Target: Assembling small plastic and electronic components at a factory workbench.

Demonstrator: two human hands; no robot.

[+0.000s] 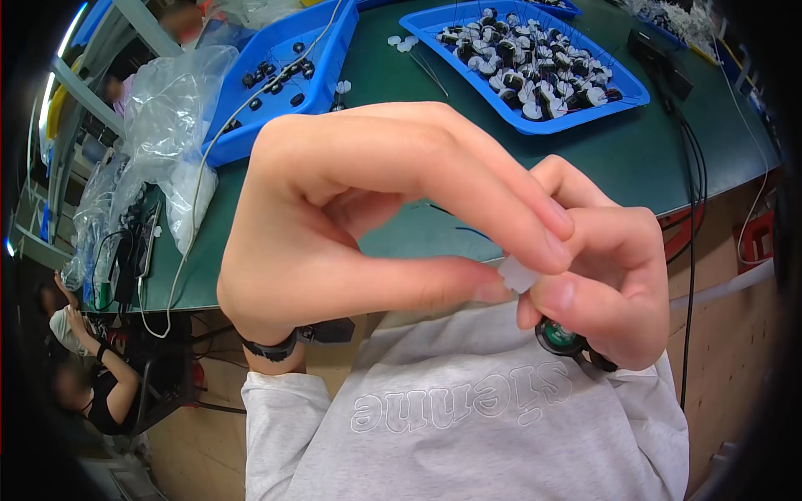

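My left hand (334, 217) arches across the middle, its thumb and fingertips pinched on a small white pad (518, 274). Close against it on the right is my right hand (610, 275), its fingers curled. Under the right thumb shows a small round black part (558, 336) with a green face, partly hidden by that hand. The right thumb tip lies right beside the white pad. Thin dark and blue wires (472, 232) show behind the left hand's fingers. Both hands are above the near edge of the green table (401, 242), in front of my grey shirt.
A blue tray (535, 127) at the back right holds many black parts with white pads and wires. Another blue tray (322, 100) at the left holds black parts. Clear plastic bags (171, 117), a white cable (196, 209) and black cables (692, 167) lie around. A person (104, 376) sits at left.
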